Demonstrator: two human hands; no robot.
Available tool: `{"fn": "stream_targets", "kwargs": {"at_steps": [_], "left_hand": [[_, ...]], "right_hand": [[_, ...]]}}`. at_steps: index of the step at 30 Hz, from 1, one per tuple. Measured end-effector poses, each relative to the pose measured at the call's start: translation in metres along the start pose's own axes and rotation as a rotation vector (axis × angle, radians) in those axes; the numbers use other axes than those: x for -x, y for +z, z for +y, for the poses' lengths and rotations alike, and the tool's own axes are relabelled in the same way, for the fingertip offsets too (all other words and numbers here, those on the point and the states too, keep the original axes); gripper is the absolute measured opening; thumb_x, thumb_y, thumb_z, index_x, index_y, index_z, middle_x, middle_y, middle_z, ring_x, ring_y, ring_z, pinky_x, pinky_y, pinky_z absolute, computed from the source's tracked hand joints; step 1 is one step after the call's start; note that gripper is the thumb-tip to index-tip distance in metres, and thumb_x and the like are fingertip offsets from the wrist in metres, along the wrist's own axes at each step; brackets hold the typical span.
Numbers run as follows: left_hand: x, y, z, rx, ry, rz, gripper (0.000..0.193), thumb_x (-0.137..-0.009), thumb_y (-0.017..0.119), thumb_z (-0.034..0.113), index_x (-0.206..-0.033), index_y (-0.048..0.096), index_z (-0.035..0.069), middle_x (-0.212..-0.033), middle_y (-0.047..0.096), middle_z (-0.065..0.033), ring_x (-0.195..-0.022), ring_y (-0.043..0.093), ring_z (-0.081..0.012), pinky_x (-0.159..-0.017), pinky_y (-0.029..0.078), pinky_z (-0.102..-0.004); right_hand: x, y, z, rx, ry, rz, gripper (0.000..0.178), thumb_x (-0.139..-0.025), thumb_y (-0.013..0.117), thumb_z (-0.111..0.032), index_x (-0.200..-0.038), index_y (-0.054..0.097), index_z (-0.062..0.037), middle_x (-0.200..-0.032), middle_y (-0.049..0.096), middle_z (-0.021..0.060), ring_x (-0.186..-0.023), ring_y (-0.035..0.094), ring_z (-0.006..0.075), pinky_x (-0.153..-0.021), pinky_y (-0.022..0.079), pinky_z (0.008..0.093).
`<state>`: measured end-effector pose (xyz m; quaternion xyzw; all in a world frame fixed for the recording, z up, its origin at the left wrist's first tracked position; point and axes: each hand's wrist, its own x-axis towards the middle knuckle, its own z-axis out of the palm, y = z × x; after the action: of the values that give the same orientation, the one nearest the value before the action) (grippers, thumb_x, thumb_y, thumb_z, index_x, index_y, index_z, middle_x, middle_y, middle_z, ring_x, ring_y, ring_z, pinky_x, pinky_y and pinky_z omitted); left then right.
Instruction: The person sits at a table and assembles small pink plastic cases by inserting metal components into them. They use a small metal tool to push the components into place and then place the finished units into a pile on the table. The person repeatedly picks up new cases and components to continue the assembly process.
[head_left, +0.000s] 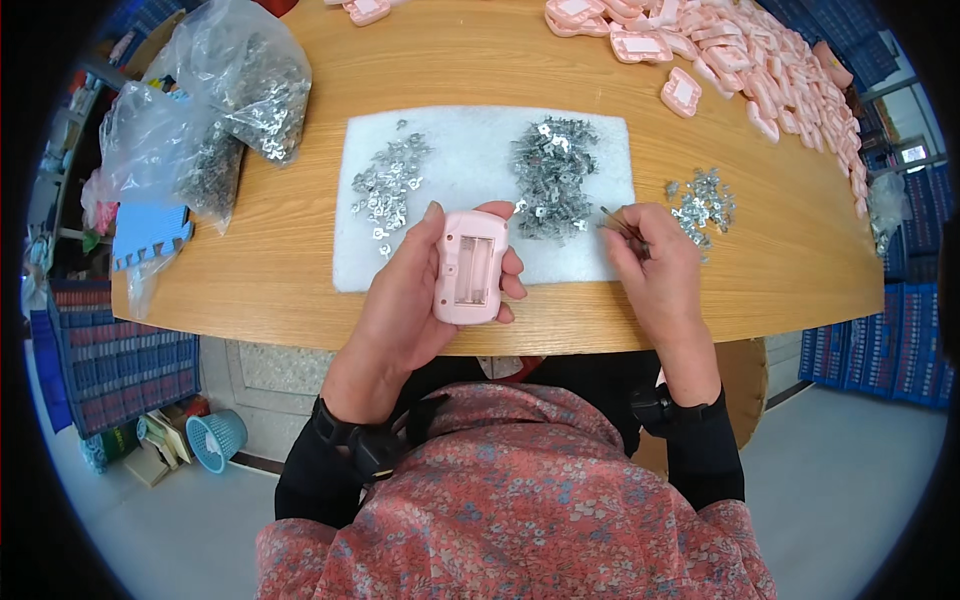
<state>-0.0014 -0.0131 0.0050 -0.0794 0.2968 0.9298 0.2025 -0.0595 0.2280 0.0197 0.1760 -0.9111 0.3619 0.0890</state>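
My left hand (403, 290) is wrapped round a pink plastic casing (451, 285) with an open battery compartment facing up. Its compartment has two long slots, and small screw holes show at the casing's edge. To the right, my right hand (662, 265) is closed on slim metal tweezers (622, 228), whose tips point up and left over the edge of a white foam mat (480, 180). A dense heap of small metal contact pieces (553, 185) lies beside those tips. A looser spread of similar metal pieces (388, 190) covers the mat's left side.
Small shiny metal parts (704, 204) lie on the wooden table (430, 60) right of the mat. Many pink casings (740, 60) are piled at the far right. Clear plastic bags of metal parts (265, 95) and a blue foam tile (150, 232) sit at the left.
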Motion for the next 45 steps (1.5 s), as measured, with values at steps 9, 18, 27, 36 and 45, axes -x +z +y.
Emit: {"fn": "stream_targets", "kwargs": {"at_steps": [9,18,27,36,45], "left_hand": [[0.005,0.009,-0.002,-0.090,0.036,-0.096,0.064,-0.105,0.025,0.050,-0.143,0.044,0.003,-0.101,0.068,-0.0176,-0.086,0.068,-0.0243,-0.072,0.057,-0.0377],[-0.006,0.022,-0.002,-0.106,-0.026,-0.127,0.065,-0.106,0.019,0.053,-0.141,0.046,0.004,-0.096,0.069,-0.0176,-0.079,0.069,-0.0244,-0.069,0.057,-0.0369],[-0.019,0.049,-0.006,-0.304,-0.137,-0.229,0.056,-0.108,0.028,0.042,-0.150,0.035,0.006,-0.105,0.067,-0.0152,-0.087,0.068,-0.0217,-0.074,0.056,-0.0345],[-0.007,0.063,-0.012,-1.492,0.619,-0.126,0.073,-0.090,0.066,0.012,-0.152,0.030,0.000,-0.123,0.060,-0.0166,-0.103,0.059,-0.0303,-0.092,0.049,-0.0393],[-0.012,0.057,-0.018,-1.696,0.838,-0.061,0.088,-0.071,0.080,0.007,-0.149,0.038,0.002,-0.121,0.059,-0.0188,-0.110,0.055,-0.0370,-0.095,0.047,-0.0432]], "right_hand": [[0.015,-0.006,-0.004,-0.043,-0.047,0.006,0.017,-0.082,0.071,-0.002,-0.090,0.056,-0.0017,-0.079,0.058,0.0099,-0.065,0.059,0.0219,-0.058,0.049,0.0321],[0.022,-0.012,0.000,-0.302,0.001,0.007,0.020,-0.086,0.071,-0.004,-0.104,0.062,0.0000,-0.084,0.059,0.0061,-0.068,0.056,0.0125,-0.062,0.045,0.0248],[0.014,-0.024,-0.027,-0.727,0.141,-0.237,0.030,-0.089,0.072,-0.008,-0.114,0.062,0.0045,-0.091,0.061,0.0009,-0.073,0.053,0.0050,-0.064,0.045,0.0224],[0.024,-0.025,-0.016,-1.092,0.483,-0.247,0.020,-0.099,0.062,-0.018,-0.110,0.062,-0.0008,-0.084,0.062,-0.0004,-0.069,0.053,0.0023,-0.058,0.042,0.0175],[0.027,-0.021,-0.011,-1.182,0.582,-0.272,0.023,-0.099,0.060,-0.015,-0.115,0.061,0.0016,-0.085,0.064,0.0022,-0.068,0.056,0.0031,-0.053,0.039,0.0163]]}}
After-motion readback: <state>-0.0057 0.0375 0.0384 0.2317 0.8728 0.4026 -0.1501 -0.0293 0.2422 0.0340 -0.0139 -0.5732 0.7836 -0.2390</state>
